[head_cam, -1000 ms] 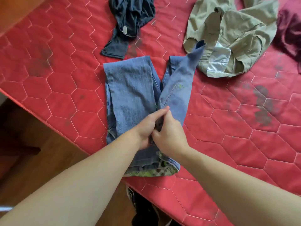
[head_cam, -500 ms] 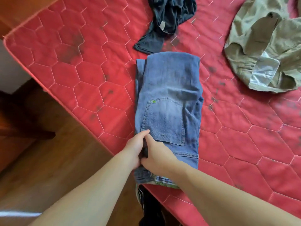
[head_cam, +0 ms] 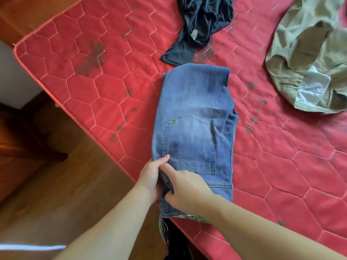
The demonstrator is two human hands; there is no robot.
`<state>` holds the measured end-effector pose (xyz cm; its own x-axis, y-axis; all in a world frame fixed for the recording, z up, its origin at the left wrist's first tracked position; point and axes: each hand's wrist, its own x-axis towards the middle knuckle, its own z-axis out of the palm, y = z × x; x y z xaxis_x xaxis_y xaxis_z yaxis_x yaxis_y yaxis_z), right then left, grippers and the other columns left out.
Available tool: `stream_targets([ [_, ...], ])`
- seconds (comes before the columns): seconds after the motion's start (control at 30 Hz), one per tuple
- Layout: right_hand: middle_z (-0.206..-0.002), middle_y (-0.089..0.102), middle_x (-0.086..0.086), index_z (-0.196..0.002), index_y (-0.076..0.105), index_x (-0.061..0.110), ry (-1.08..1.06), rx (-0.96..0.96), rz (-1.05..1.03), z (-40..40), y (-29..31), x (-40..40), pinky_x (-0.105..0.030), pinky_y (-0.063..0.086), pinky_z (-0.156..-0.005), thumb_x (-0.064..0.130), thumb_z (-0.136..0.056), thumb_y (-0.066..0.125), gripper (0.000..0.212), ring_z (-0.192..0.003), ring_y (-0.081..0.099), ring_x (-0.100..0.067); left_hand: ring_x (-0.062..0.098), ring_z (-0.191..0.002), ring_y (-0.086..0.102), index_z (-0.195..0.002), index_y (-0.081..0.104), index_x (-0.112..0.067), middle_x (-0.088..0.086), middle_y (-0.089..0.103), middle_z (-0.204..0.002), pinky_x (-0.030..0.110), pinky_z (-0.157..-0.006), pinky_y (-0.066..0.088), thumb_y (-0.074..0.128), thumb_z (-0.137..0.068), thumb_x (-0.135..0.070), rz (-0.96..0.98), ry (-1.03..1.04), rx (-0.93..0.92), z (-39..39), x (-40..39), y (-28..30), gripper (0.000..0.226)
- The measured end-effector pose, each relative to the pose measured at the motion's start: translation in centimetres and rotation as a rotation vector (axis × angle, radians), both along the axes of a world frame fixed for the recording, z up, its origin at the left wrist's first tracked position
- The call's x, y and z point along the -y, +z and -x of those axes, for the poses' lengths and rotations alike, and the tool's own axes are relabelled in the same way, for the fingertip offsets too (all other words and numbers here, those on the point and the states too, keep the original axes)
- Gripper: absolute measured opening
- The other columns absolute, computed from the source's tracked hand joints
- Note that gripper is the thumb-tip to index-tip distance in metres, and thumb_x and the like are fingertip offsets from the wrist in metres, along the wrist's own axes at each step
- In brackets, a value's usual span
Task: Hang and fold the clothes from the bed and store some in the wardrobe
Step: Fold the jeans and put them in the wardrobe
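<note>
Folded blue jeans (head_cam: 195, 132) lie on the red quilted bed (head_cam: 105, 76), back pocket up. The left hand (head_cam: 151, 177) and right hand (head_cam: 187, 190) grip the near left edge (apparently pinching the denim). A dark garment (head_cam: 201, 25) and an olive garment (head_cam: 309, 59) lie beyond.

Both bare forearms reaching forward from the lower edge, converging at the wrists. Left hand (head_cam: 151, 177) curled, thumb stretched forward, gripping denim. Right hand (head_cam: 185, 188) just beside it, knuckles up, index finger extended, remaining fingers tucked into the fabric.
</note>
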<state>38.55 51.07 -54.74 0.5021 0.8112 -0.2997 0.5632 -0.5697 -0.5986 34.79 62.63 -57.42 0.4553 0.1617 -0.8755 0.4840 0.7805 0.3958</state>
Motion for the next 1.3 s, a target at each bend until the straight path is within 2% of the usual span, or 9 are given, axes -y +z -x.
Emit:
stream_targets([
  [0.23,-0.063,0.057,0.007,-0.094,0.059,0.026,-0.225,-0.403,0.036,-0.4,-0.8,3.1,-0.032,0.044,-0.062,0.057,-0.080,0.059,0.034,-0.062,0.053,-0.011,0.030,-0.070,0.072,-0.102,0.070,-0.007,0.015,0.075,-0.087,0.038,-0.061,0.059,0.067,-0.085,-0.006,-0.216,-0.032,-0.067,0.0,1.0,-0.6,0.018],
  [0.33,-0.061,0.055,0.009,-0.080,0.057,0.027,-0.503,-0.076,-0.011,-1.8,-1.3,6.3,-0.030,0.040,-0.059,0.051,-0.081,0.060,0.024,-0.063,0.054,-0.012,0.033,-0.086,0.072,-0.110,0.067,-0.004,0.017,0.074,-0.099,0.046,-0.079,0.058,0.070,-0.079,0.002,-0.276,-0.207,-0.039,0.3,0.6,0.0,0.031],
  [0.4,-0.084,0.052,0.012,-0.092,0.053,0.034,-0.660,0.048,0.048,-2.7,-1.9,9.0,-0.030,0.039,-0.066,0.046,-0.079,0.068,0.023,-0.079,0.053,-0.014,0.029,-0.093,0.071,-0.115,0.064,-0.007,0.011,0.074,-0.103,0.046,-0.090,0.055,0.076,-0.076,0.001,-0.375,-0.321,-0.071,1.3,0.5,0.3,0.041],
  [0.5,-0.103,0.052,0.005,-0.109,0.048,0.027,-0.869,-0.170,0.224,-2.7,-3.1,12.3,-0.031,0.041,-0.071,0.054,-0.071,0.075,0.055,-0.086,0.051,-0.014,0.019,-0.102,0.065,-0.116,0.059,-0.016,-0.006,0.068,-0.109,0.039,-0.095,0.051,0.083,-0.072,-0.017,-0.676,-0.460,-0.168,3.0,1.1,0.2,0.050],
  [0.6,-0.095,0.067,0.005,-0.096,0.059,0.021,-0.988,-0.477,0.198,-1.1,-3.8,13.1,-0.027,0.040,-0.061,0.058,-0.069,0.076,0.049,-0.075,0.060,-0.009,0.019,-0.119,0.051,-0.134,0.044,-0.020,-0.007,0.050,-0.125,0.037,-0.102,0.042,0.085,-0.068,-0.038,-0.852,-0.479,-0.271,4.8,2.7,0.1,0.080],
  [0.77,-0.075,0.071,0.010,-0.094,0.071,0.019,-1.011,-0.740,0.070,0.4,-3.4,13.3,-0.013,0.043,-0.041,0.042,-0.074,0.080,0.032,-0.051,0.062,0.002,0.018,-0.099,0.064,-0.117,0.051,-0.019,-0.007,0.064,-0.107,0.038,-0.093,0.050,0.086,-0.068,-0.037,-0.626,-0.362,-0.265,6.9,4.2,-0.2,0.062],
  [0.9,-0.098,0.075,-0.006,-0.100,0.071,0.012,-0.990,-0.991,0.099,0.4,-2.5,14.4,-0.046,0.058,-0.085,0.023,-0.081,0.077,0.023,-0.093,0.072,-0.024,0.022,-0.090,0.072,-0.108,0.070,-0.012,0.003,0.076,-0.098,0.044,-0.095,0.053,0.084,-0.074,-0.022,-0.391,-0.418,-0.171,7.6,4.0,0.1,0.038],
  [1.17,-0.110,0.072,-0.014,-0.117,0.061,0.007,-0.954,-1.385,0.241,0.1,-0.1,18.0,-0.039,0.056,-0.085,0.019,-0.085,0.069,0.035,-0.083,0.070,-0.024,0.027,-0.099,0.071,-0.115,0.066,-0.006,0.011,0.074,-0.105,0.043,-0.088,0.056,0.073,-0.083,-0.016,-0.047,-0.577,-0.224,9.3,5.3,1.8,0.034],
  [1.3,-0.111,0.070,-0.015,-0.117,0.063,0.009,-0.957,-1.309,0.162,-1.7,1.8,17.4,-0.044,0.050,-0.097,0.028,-0.085,0.068,0.038,-0.089,0.066,-0.028,0.021,-0.073,0.073,-0.107,0.066,-0.012,0.008,0.075,-0.092,0.031,-0.060,0.059,0.069,-0.085,-0.021,-0.041,-0.570,-0.198,6.7,4.0,4.5,0.023],
])
